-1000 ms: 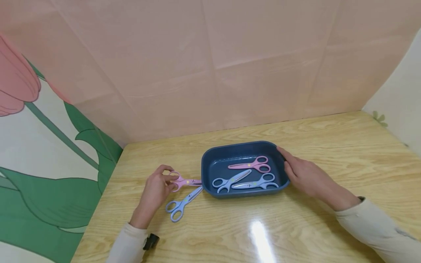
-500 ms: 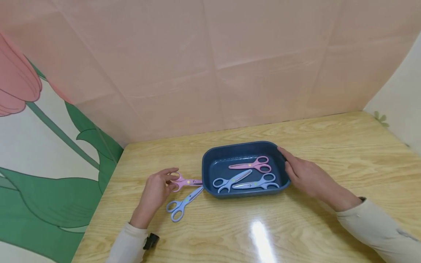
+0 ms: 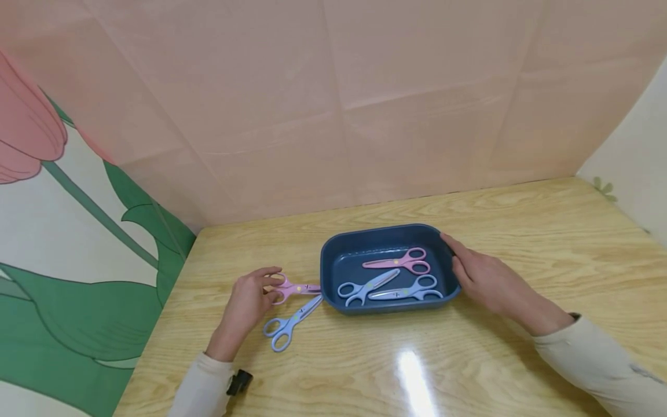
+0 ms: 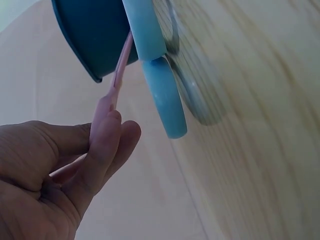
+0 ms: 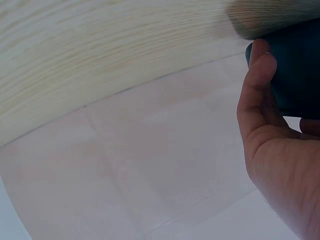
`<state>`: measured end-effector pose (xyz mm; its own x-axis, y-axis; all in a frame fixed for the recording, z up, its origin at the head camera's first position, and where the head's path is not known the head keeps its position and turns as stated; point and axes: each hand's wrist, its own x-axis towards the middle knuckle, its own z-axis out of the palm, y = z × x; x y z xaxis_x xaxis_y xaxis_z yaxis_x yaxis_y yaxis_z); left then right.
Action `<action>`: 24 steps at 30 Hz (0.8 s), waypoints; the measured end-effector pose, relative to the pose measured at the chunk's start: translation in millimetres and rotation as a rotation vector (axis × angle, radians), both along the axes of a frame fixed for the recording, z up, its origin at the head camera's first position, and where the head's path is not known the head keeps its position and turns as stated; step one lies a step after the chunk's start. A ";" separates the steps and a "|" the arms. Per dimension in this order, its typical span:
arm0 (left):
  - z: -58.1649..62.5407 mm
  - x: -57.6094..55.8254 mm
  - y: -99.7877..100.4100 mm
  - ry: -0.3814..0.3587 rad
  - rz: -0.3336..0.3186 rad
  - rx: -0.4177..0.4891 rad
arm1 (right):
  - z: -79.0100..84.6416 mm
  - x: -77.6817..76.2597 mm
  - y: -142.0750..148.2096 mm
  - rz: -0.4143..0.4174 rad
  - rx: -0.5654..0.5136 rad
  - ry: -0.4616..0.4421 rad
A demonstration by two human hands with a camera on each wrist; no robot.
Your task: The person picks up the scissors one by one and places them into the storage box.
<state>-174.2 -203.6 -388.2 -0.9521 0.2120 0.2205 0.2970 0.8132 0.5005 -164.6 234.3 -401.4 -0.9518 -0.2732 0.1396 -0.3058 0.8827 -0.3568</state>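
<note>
In the head view, my left hand (image 3: 247, 304) pinches the handle of a pair of pink scissors (image 3: 298, 289) between thumb and fingers. Their blades point right, to the left end of a dark blue tray (image 3: 385, 311). The left wrist view shows these pink scissors (image 4: 104, 107) held edge-on, near the blue handle loops (image 4: 164, 95) of another pair. Those blue scissors (image 3: 292, 323) lie on the table just below, tips near the tray's corner. At the tray's right end, my right hand (image 3: 484, 281) grips the wall; in the right wrist view, its fingers wrap the tray (image 5: 297, 75).
Inside the tray lie pink scissors (image 3: 398, 262) and two blue pairs, one (image 3: 369, 286) at the left and another (image 3: 406, 289) at the front. The wooden table (image 3: 339, 370) meets a pink-covered wall (image 3: 417, 116) behind. A tulip-printed panel (image 3: 73, 278) stands at the left.
The left index finger has straightened slightly over the pink scissors' handle since a second ago. Scissors, tray and right hand look unmoved, apart from a tiny shift of the view.
</note>
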 end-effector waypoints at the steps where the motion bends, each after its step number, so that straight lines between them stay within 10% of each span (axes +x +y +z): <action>1: -0.1 0.0 0.0 -0.013 0.005 0.005 | 0.2 0.1 0.1 0.001 -0.001 0.000; 24: 7.5 -0.9 -4.8 0.004 0.061 0.044 | 1.6 0.4 0.0 -0.002 -0.002 -0.017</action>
<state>-175.1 -208.4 -380.6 -0.9621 0.1438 0.2319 0.2496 0.8070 0.5351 -164.2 234.3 -399.8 -0.9545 -0.2710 0.1244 -0.2979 0.8825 -0.3640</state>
